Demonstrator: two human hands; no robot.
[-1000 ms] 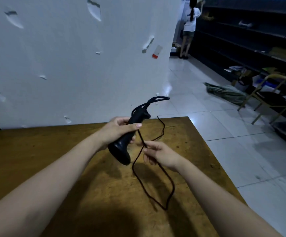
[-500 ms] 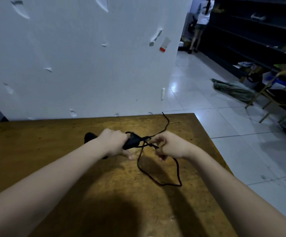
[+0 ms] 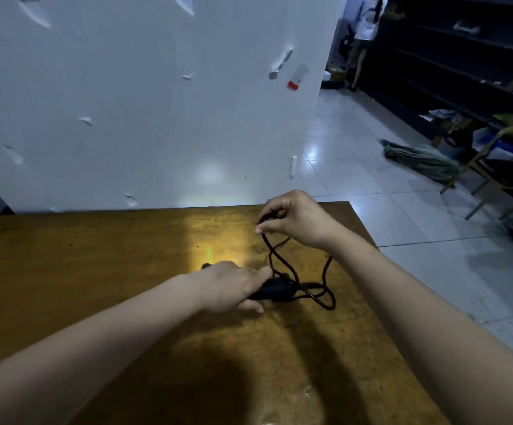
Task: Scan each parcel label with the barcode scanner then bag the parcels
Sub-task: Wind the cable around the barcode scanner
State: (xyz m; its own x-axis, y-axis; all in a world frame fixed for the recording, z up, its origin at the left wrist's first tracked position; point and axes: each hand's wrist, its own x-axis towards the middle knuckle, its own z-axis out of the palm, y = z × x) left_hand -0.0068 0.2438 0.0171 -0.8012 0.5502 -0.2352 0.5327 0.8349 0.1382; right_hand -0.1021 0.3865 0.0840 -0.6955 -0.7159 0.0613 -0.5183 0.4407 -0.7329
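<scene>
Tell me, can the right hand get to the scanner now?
Probably yes, in part. The scanner lies on the table near the right hand, with only the cord it pinches between them. But the left hand covers most of the scanner, leaving its cord end free.

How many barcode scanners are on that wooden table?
1. The black barcode scanner lies right of centre on the wooden table, held by the left hand; the right hand pinches its cable behind. None seems hidden.

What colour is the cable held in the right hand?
The cable is black, like the scanner; the head view shows it against the lit wooden table.
</scene>
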